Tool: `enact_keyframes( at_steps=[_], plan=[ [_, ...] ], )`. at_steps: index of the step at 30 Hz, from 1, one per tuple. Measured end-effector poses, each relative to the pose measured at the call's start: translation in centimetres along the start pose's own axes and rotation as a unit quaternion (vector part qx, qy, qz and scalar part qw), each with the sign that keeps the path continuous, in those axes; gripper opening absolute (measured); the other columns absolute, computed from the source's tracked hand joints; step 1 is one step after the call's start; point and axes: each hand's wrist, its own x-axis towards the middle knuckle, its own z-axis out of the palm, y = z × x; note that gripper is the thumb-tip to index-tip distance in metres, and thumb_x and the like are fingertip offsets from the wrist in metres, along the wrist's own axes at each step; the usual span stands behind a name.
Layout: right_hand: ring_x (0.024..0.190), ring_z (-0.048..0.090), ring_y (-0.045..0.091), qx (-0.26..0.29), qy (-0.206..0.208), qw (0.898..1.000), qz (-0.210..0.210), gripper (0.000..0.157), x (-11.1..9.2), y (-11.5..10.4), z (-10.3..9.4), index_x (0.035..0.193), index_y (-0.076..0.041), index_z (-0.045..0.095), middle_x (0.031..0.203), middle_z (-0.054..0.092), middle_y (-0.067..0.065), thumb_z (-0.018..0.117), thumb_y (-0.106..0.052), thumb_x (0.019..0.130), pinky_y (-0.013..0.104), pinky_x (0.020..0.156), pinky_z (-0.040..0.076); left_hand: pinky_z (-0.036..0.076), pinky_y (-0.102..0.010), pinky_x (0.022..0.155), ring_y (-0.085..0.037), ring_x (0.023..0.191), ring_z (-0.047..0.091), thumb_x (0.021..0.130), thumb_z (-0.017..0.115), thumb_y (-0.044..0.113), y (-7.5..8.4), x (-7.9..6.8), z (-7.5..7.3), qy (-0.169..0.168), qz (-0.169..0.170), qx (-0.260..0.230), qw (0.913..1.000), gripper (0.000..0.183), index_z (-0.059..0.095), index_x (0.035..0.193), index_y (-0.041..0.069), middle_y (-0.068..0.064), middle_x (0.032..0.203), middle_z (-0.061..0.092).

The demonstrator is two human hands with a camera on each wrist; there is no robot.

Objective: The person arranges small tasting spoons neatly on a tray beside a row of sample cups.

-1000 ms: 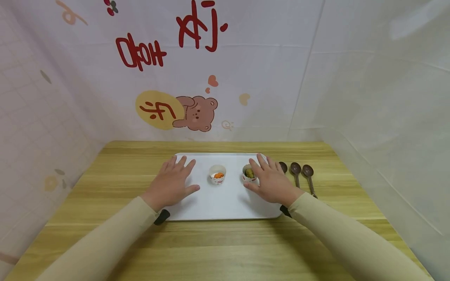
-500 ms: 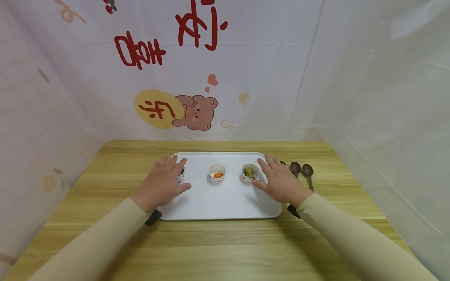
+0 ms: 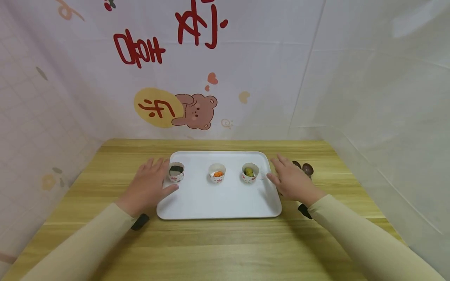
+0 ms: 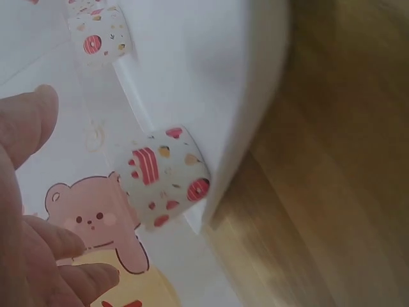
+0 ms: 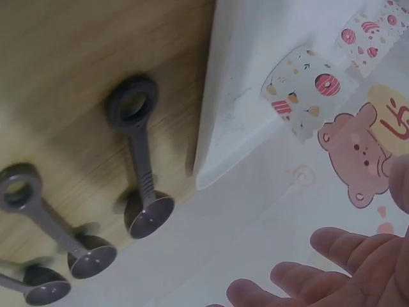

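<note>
My left hand [image 3: 145, 189] is held at the left edge of the white tray [image 3: 218, 205], fingers spread and holding nothing. Just beyond its thumb stands a printed paper cup [image 3: 176, 178] with a dark green piece in it. A second paper cup [image 3: 217, 179] in the middle holds something orange; the third paper cup [image 3: 248, 180] has yellow-green contents. On the other side, my right hand [image 3: 294, 183] hovers by the tray's right edge, fingers extended and nothing in its grasp. It partly hides the brown measuring spoons in the head view.
Three brown measuring spoons [image 5: 148, 214] with ring handles lie on the wooden table [image 3: 218, 249] right of the tray. A white printed cloth [image 3: 260, 70] hangs behind the table, and more cloth flanks both sides.
Both hands have moved outward, the left to the left and the right to the right. The left cup has come into sight from behind the left hand; the cups and tray stay put.
</note>
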Motion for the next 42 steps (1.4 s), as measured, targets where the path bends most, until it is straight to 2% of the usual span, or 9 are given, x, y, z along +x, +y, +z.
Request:
enact_keyframes(
  at_steps=[5,9,16,18,20,23,28,34,42],
  plan=[
    [0.147,0.04,0.056,0.015,0.002,1.0,0.01,0.059,-0.4,1.1,-0.1,0.158,0.006,0.039,0.164,0.032,0.037,0.049,-0.03,0.112,0.067,0.115,0.042,0.011,-0.073,0.126,-0.061,0.156,0.014,0.099,0.069,0.051,-0.9,-0.9,-0.2,-0.01,-0.01,-0.01,0.9999,0.096,0.024,0.165,-0.003,-0.032,0.169,0.027],
    [0.149,0.036,0.057,0.024,-0.01,0.999,0.027,0.059,-0.7,2.1,-0.4,0.158,0.008,0.037,0.164,0.03,0.038,0.047,-0.029,0.113,0.068,0.117,0.038,0.009,-0.073,0.125,-0.061,0.156,0.011,0.099,0.067,0.053,-1.8,-1.5,-0.2,-0.026,-0.024,-0.014,0.9993,0.096,0.024,0.165,-0.003,-0.033,0.17,0.023],
    [0.147,0.038,0.057,0.032,-0.017,0.999,0.038,0.055,-1.2,3.5,-0.9,0.154,0.009,0.04,0.159,0.039,0.039,0.048,-0.025,0.112,0.069,0.117,0.037,0.013,-0.076,0.123,-0.062,0.154,0.016,0.099,0.065,0.058,-2.9,-2.7,0.0,-0.042,-0.028,-0.005,0.9987,0.095,0.031,0.163,-0.003,-0.033,0.168,0.026],
    [0.132,0.056,0.051,0.028,-0.015,0.999,0.037,0.043,-1.2,4.0,-0.9,0.141,0.009,0.051,0.142,0.055,0.035,0.05,-0.023,0.111,0.064,0.106,0.049,0.015,-0.077,0.122,-0.062,0.154,0.018,0.099,0.066,0.058,-3.0,-3.0,0.1,-0.043,-0.025,-0.002,0.9987,0.093,0.034,0.162,-0.003,-0.033,0.167,0.028],
    [0.106,0.065,0.039,0.025,-0.014,0.999,0.037,0.027,-1.3,4.5,-0.9,0.122,0.003,0.057,0.117,0.064,0.024,0.051,-0.021,0.111,0.054,0.087,0.055,0.016,-0.076,0.122,-0.062,0.153,0.021,0.098,0.066,0.058,-3.0,-3.3,0.2,-0.042,-0.02,-0.001,0.9989,0.092,0.036,0.161,-0.003,-0.034,0.166,0.031],
    [0.079,0.055,0.023,0.023,-0.017,0.999,0.041,0.015,-1.3,5.3,-0.9,0.099,-0.008,0.052,0.087,0.057,0.007,0.052,-0.019,0.11,0.041,0.069,0.045,0.018,-0.075,0.123,-0.062,0.153,0.023,0.099,0.066,0.058,-3.1,-3.7,0.5,-0.045,-0.011,-0.003,0.9989,0.091,0.038,0.16,-0.002,-0.034,0.166,0.033],
    [0.082,0.059,0.025,0.015,-0.024,0.998,0.065,0.016,-1.6,6.4,-0.8,0.099,-0.007,0.056,0.088,0.061,0.009,0.052,-0.019,0.109,0.044,0.073,0.047,0.022,-0.074,0.122,-0.062,0.151,0.027,0.099,0.066,0.056,-3.2,-4.0,1.0,-0.063,0.008,-0.003,0.998,0.087,0.042,0.159,-0.002,-0.033,0.164,0.035],
    [0.095,0.071,0.033,-0.002,-0.016,0.997,0.071,0.022,-2.2,7.7,-0.4,0.114,0.0,0.064,0.105,0.072,0.018,0.055,-0.018,0.107,0.052,0.08,0.055,0.026,-0.074,0.121,-0.063,0.149,0.03,0.099,0.067,0.056,-3.3,-4.1,1.6,-0.083,0.023,-0.007,0.9963,0.088,0.041,0.159,-0.004,-0.034,0.163,0.037],
    [0.111,0.07,0.05,-0.016,-0.037,0.996,0.077,0.04,-2.7,8.5,-0.2,0.136,0.011,0.06,0.123,0.07,0.034,0.055,-0.017,0.107,0.062,0.093,0.056,0.026,-0.075,0.12,-0.064,0.149,0.029,0.1,0.064,0.057,-3.3,-4.2,1.7,-0.108,0.026,-0.029,0.9934,0.091,0.034,0.163,-0.001,-0.036,0.162,0.037]
  ],
)
